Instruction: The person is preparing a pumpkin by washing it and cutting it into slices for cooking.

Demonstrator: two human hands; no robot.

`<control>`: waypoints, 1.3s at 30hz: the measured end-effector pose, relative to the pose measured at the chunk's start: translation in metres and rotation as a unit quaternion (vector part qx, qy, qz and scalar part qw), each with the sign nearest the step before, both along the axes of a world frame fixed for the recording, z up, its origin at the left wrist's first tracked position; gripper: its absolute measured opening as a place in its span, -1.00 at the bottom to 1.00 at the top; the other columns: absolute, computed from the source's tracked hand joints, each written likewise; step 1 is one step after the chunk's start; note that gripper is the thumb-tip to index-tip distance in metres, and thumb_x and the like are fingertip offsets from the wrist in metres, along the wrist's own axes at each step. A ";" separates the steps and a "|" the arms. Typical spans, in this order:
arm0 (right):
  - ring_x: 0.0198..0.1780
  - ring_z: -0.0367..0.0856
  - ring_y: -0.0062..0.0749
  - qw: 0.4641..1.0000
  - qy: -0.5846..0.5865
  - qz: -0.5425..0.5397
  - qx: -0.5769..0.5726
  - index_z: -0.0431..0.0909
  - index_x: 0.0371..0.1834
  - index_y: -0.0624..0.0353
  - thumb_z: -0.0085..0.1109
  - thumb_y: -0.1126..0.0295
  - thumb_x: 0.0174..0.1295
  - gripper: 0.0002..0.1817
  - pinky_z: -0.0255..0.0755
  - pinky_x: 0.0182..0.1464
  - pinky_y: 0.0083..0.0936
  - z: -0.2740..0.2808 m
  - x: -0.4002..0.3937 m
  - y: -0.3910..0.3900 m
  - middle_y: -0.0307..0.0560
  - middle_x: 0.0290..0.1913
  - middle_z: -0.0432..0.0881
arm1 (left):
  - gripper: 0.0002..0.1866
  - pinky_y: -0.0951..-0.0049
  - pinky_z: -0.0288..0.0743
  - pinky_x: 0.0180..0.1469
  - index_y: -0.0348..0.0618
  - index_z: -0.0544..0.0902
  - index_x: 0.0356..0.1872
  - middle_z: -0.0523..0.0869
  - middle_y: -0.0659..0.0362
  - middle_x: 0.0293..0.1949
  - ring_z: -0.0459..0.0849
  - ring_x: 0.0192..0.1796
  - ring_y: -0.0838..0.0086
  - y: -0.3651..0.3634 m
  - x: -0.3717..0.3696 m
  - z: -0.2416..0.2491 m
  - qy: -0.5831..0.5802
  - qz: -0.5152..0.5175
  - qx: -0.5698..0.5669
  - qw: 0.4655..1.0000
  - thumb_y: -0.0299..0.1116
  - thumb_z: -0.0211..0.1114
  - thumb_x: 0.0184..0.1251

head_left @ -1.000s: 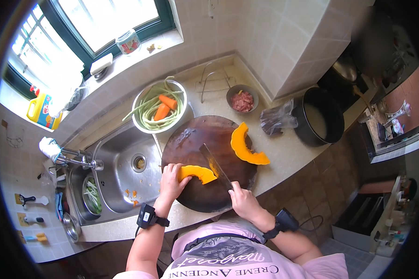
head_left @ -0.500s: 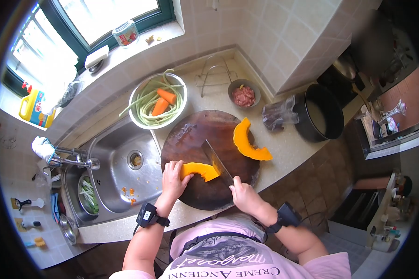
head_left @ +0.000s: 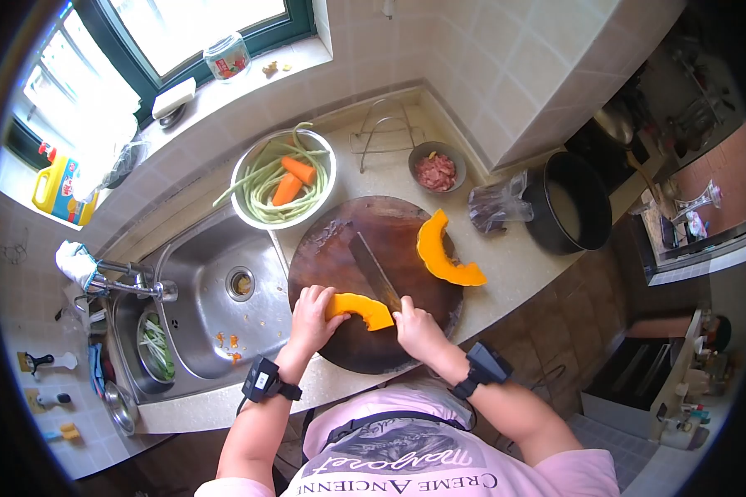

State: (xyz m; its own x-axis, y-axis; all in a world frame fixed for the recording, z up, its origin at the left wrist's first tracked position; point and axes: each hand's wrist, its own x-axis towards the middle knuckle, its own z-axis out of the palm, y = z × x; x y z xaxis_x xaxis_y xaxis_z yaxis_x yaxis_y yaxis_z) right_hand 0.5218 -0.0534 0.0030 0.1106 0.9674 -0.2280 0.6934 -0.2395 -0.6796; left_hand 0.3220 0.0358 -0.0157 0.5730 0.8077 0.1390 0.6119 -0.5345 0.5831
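My left hand [head_left: 311, 317] is closed around the left end of a curved piece of orange pumpkin [head_left: 361, 309], pressing it on the round wooden cutting board [head_left: 327, 257]. In my right hand [head_left: 421, 335] is the handle of a cleaver [head_left: 372, 270]. Its blade slants up and to the left across the board, just beyond the piece's right end, and looks tilted over. A second, larger pumpkin wedge [head_left: 436, 255] rests by itself on the right side of the board.
Left of the board lies a steel sink [head_left: 203, 286] with scraps. Behind stand a white bowl [head_left: 259, 221] of long beans and carrots, a wire rack [head_left: 379, 137] and a small bowl [head_left: 458, 176] of meat. A plastic bag [head_left: 499, 203] and black pot [head_left: 543, 219] sit right.
The cleaver has shifted left and its blade has tipped flatter, away from the pumpkin's cut end. My right hand moved left and slightly up; my left hand stays on the piece.
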 end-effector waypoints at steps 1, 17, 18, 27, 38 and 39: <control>-0.44 0.53 0.23 1.000 0.010 -0.002 0.016 0.21 -0.28 0.28 -0.12 0.40 0.25 -0.84 0.40 -0.43 0.00 -0.004 0.005 0.000 0.34 -0.55 0.52 | -0.52 0.28 0.39 -0.07 -0.16 0.52 -0.16 0.50 0.06 -0.22 0.44 -0.12 0.15 0.005 0.000 0.004 -0.005 -0.018 -0.003 1.000 -0.34 0.46 -0.21; -0.51 0.53 0.14 0.996 -0.029 0.071 0.055 0.21 -0.29 0.24 -0.10 0.42 0.24 -0.87 0.40 -0.53 -0.06 0.022 0.012 -0.042 0.24 -0.60 0.51 | -0.44 0.28 0.40 -0.10 -0.19 0.54 -0.21 0.53 0.08 -0.24 0.47 -0.15 0.18 0.018 0.001 0.011 0.039 0.024 0.030 0.998 -0.15 0.51 -0.32; -0.51 0.53 0.14 0.995 -0.029 0.074 0.057 0.21 -0.29 0.24 -0.10 0.42 0.24 -0.87 0.40 -0.53 -0.06 0.022 0.012 -0.042 0.24 -0.60 0.50 | -0.43 0.29 0.41 -0.11 -0.19 0.55 -0.24 0.52 0.08 -0.26 0.48 -0.15 0.19 0.015 -0.001 0.010 0.060 0.044 0.026 0.997 -0.12 0.52 -0.34; -0.53 0.53 0.13 0.994 -0.038 0.089 0.046 0.21 -0.30 0.24 -0.10 0.43 0.25 -0.87 0.40 -0.54 -0.07 0.026 0.011 -0.042 0.24 -0.61 0.50 | -0.43 0.29 0.42 -0.17 -0.21 0.55 -0.30 0.50 0.08 -0.32 0.48 -0.20 0.20 0.009 -0.004 0.002 0.046 0.082 0.031 0.995 -0.07 0.51 -0.36; -0.53 0.53 0.16 0.993 -0.064 0.092 -0.045 0.20 -0.29 0.31 -0.08 0.45 0.22 -0.84 0.42 -0.53 -0.07 0.037 -0.002 -0.028 0.26 -0.65 0.49 | -0.42 0.29 0.43 -0.19 -0.26 0.54 -0.32 0.49 0.07 -0.35 0.48 -0.22 0.18 0.013 -0.003 -0.004 0.024 0.070 0.024 0.997 -0.12 0.54 -0.41; -0.52 0.55 0.15 0.991 -0.072 0.095 -0.053 0.21 -0.29 0.30 -0.11 0.43 0.23 -0.85 0.44 -0.51 -0.07 0.038 -0.006 -0.021 0.25 -0.64 0.51 | -0.42 0.29 0.43 -0.19 -0.26 0.53 -0.32 0.49 0.07 -0.35 0.48 -0.22 0.17 0.013 -0.003 -0.004 0.022 0.071 0.025 0.997 -0.12 0.54 -0.41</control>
State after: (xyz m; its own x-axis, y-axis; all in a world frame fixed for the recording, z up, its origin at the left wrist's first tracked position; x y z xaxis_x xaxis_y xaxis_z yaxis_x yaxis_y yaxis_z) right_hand 0.5161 -0.0746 0.0408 -0.0318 0.9451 -0.3252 0.8209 -0.1609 -0.5479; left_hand 0.3194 0.0490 -0.0194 0.4605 0.8734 0.1583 0.7069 -0.4687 0.5297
